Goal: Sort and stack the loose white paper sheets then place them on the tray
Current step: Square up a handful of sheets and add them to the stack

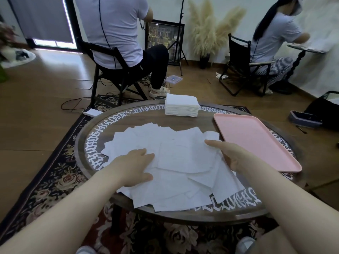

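Several loose white paper sheets [176, 162] lie spread and overlapping across the middle of a round dark wooden table [183, 215]. My left hand [136, 167] rests on the left side of the spread, fingers stretched out and thumb along a sheet's edge. My right hand [231, 154] lies at the right side of the pile with its fingers extended, touching the sheets; its lower fingers are hidden under a sheet's edge. A pink tray [256, 140] sits empty on the table's right side. A neat stack of white sheets [181, 105] stands at the table's far edge.
A white phone-like device [91, 112] lies at the table's far left edge. Two people sit on dark chairs [113, 70] beyond the table, backs turned. A dark bag [322, 110] and a box sit on the floor at right. A floral rug lies under the table.
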